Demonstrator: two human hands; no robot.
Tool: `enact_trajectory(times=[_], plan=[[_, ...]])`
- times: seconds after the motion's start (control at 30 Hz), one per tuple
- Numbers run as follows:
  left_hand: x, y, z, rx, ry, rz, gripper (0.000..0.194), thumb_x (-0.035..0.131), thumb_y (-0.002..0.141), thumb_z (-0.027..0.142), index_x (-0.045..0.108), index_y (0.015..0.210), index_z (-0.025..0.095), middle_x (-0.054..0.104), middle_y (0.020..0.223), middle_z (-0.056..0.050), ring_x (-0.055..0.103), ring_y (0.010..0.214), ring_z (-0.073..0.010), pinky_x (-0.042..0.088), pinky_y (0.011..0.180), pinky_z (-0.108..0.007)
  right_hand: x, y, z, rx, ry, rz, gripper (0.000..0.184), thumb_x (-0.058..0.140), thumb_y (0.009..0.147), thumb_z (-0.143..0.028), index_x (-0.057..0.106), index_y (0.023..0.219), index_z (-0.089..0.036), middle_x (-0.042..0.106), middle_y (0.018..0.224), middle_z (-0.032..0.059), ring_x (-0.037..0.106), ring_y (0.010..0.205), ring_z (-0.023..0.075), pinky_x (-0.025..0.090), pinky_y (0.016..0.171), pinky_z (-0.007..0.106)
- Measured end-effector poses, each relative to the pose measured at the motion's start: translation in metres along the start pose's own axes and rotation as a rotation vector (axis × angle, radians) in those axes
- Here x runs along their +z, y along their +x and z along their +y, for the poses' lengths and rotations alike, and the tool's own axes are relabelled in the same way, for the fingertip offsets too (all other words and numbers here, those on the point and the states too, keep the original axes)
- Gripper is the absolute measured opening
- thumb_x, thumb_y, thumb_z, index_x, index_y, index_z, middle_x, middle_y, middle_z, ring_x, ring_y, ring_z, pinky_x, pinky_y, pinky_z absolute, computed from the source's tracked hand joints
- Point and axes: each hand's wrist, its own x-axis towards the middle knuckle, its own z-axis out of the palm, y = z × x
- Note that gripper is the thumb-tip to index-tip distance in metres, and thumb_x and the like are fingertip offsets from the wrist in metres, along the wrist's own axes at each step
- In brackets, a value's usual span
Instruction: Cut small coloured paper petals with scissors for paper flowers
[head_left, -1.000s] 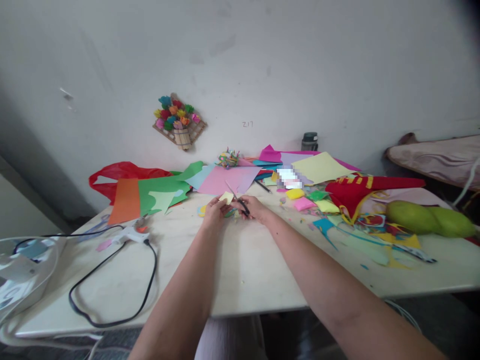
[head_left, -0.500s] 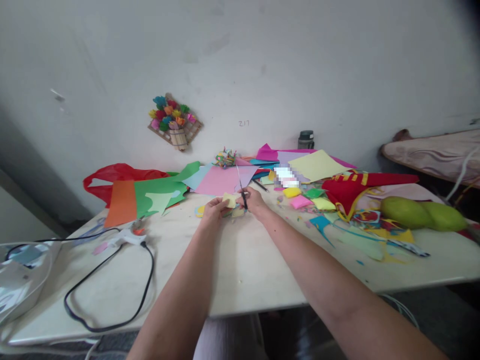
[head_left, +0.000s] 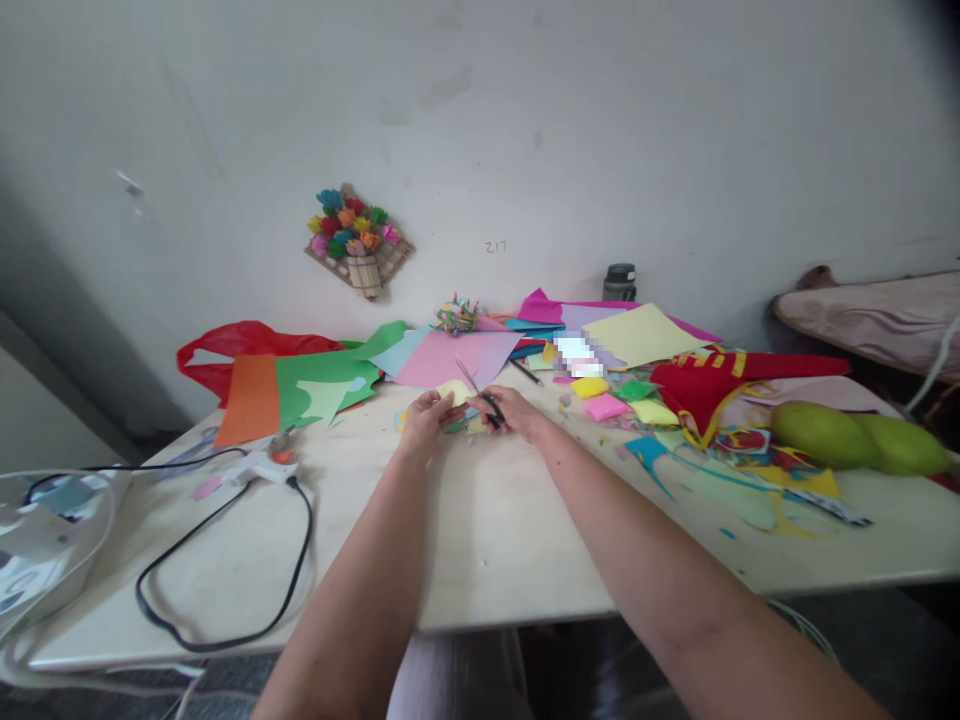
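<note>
A small pale yellow piece of paper (head_left: 453, 391) is pinched in my left hand (head_left: 426, 421), over the middle of the table. My right hand (head_left: 511, 412) is closed around the dark handles of a pair of scissors (head_left: 491, 406). Their metal blades point up and to the left, beside the paper's right side. Whether the blades touch the paper I cannot tell. Small coloured paper pieces (head_left: 401, 420) lie under and around my hands. A large pink sheet (head_left: 459, 358) lies just behind them.
Orange (head_left: 251, 398) and green sheets lie at the left, near a power strip (head_left: 262, 466) with a looping black cable (head_left: 306, 540). On the right are small coloured packets (head_left: 606, 407), paper scraps, a red and yellow cloth-like piece (head_left: 694, 395) and green fruit-like objects (head_left: 817, 435). A dark bottle (head_left: 619, 282) stands behind.
The scissors have turned from nearly upright to leaning left, with their blades closer to the yellow paper. The paper has turned slightly in my left hand. The whole view has shifted a little.
</note>
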Motion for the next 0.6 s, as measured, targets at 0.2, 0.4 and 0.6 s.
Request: enact_trajectory(times=[0.2, 0.4, 0.6], plan=[[-0.0024, 0.0012, -0.0014, -0.001, -0.005, 0.009, 0.032, 0.077, 0.058, 0.022, 0.046, 0.064, 0.014, 0.062, 0.058, -0.003, 0.067, 0.062, -0.0181, 0.053, 0.061, -0.027, -0.0026, 0.0005, 0.0029, 0.019, -0.031, -0.075, 0.032, 0.064, 0.072, -0.044, 0.051, 0.077, -0.015, 0.055, 0.055, -0.0033, 0.049, 0.037, 0.0057, 0.024, 0.028, 0.015], [-0.0025, 0.0012, -0.0007, 0.02, -0.056, 0.024, 0.033, 0.077, 0.056, 0.021, 0.046, 0.06, 0.014, 0.065, 0.066, -0.006, 0.067, 0.07, -0.0205, 0.052, 0.062, -0.026, -0.0013, -0.0025, -0.0023, 0.049, -0.104, -0.086, 0.026, 0.065, 0.071, -0.037, 0.052, 0.076, -0.016, 0.052, 0.051, -0.0055, 0.046, 0.035, 0.0047, 0.022, 0.028, 0.015], [-0.0057, 0.0047, -0.0038, 0.039, -0.086, -0.008, 0.03, 0.076, 0.054, 0.018, 0.047, 0.059, 0.013, 0.066, 0.068, -0.006, 0.067, 0.067, -0.0196, 0.051, 0.059, -0.026, -0.0011, -0.0027, -0.0026, 0.053, -0.11, -0.093, 0.027, 0.064, 0.071, -0.039, 0.052, 0.077, -0.016, 0.051, 0.05, -0.0057, 0.045, 0.035, 0.0049, 0.022, 0.029, 0.015]])
